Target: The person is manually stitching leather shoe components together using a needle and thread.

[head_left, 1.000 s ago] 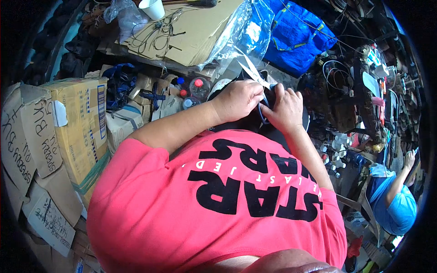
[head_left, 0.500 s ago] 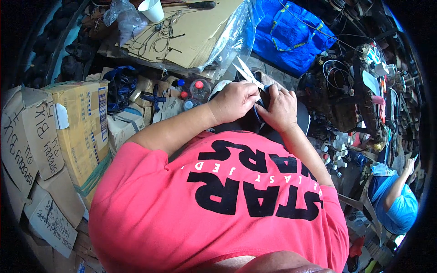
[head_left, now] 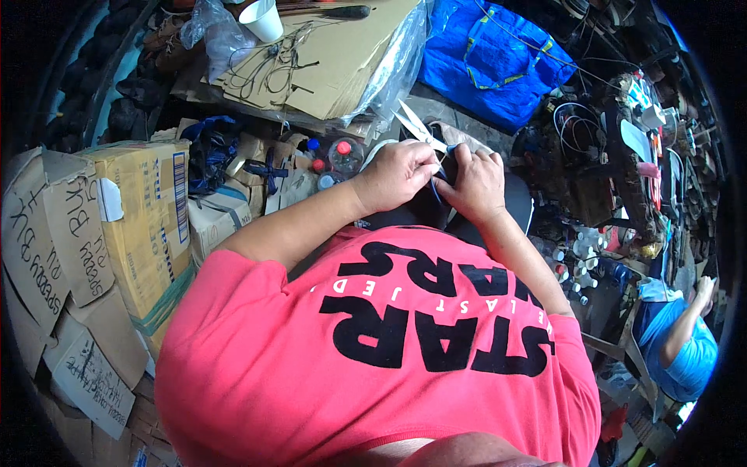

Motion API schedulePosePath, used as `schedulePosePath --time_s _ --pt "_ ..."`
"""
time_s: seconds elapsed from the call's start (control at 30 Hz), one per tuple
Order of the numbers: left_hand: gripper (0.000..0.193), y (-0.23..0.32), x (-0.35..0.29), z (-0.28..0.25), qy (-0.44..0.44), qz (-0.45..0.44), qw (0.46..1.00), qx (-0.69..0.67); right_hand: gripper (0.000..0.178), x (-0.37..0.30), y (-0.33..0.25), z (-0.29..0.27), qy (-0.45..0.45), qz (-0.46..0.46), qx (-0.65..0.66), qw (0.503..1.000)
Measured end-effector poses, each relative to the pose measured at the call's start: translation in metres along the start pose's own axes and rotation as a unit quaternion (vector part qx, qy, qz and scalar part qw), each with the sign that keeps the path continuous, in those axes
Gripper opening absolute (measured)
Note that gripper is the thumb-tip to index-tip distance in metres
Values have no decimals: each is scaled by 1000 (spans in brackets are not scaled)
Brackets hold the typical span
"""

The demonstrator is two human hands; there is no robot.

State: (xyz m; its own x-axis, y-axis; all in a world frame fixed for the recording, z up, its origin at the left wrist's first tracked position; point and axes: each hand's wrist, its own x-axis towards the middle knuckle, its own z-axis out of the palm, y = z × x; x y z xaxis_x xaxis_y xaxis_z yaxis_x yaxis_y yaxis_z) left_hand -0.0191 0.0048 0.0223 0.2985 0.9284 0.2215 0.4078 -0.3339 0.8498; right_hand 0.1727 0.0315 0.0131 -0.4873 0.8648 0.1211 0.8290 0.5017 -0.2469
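A pair of scissors (head_left: 415,126) sticks out past my hands, its pale blades apart and pointing up and to the left. My right hand (head_left: 477,187) is closed round the handle end of the scissors, where a bit of blue shows. Close beside it, my left hand (head_left: 393,177) pinches thumb and fingers together just below the blades. What lies between those fingertips is too small to name. A dark blue strip (head_left: 436,189) shows under the gap between the hands. Both hands are above my lap, in front of my red shirt.
Flat cardboard sheets (head_left: 342,62) carry cords and a white cup (head_left: 262,19). A blue bag (head_left: 498,66) lies beyond the hands. Bottles (head_left: 345,154) and a cardboard box (head_left: 144,214) are at left. A cluttered bench (head_left: 634,167) and a person in blue (head_left: 677,335) are at right.
The scissors and both hands have shifted slightly left and down in the picture. The hands keep the same grip. The person at right has moved an arm a little.
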Motion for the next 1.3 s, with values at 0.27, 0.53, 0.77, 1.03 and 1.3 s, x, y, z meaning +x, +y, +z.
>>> schedulePosePath --time_s 0.27,0.53,0.77,1.03,1.3 --pt "13 -16 0 -48 91 -134 963 -216 61 -10 28 -32 -187 75 229 952" --pt "14 -29 -5 -17 -26 -151 953 -261 57 -20 55 -40 -384 44 561 732" --pt "15 -12 -1 -20 -49 -138 963 -228 61 -33 72 -45 -431 33 573 697" --pt "17 19 4 -39 5 -72 994 -78 66 -46 49 -89 -396 118 400 818" --pt "12 21 -9 -45 -8 -69 996 -51 68 -75 70 -102 -403 119 578 700"
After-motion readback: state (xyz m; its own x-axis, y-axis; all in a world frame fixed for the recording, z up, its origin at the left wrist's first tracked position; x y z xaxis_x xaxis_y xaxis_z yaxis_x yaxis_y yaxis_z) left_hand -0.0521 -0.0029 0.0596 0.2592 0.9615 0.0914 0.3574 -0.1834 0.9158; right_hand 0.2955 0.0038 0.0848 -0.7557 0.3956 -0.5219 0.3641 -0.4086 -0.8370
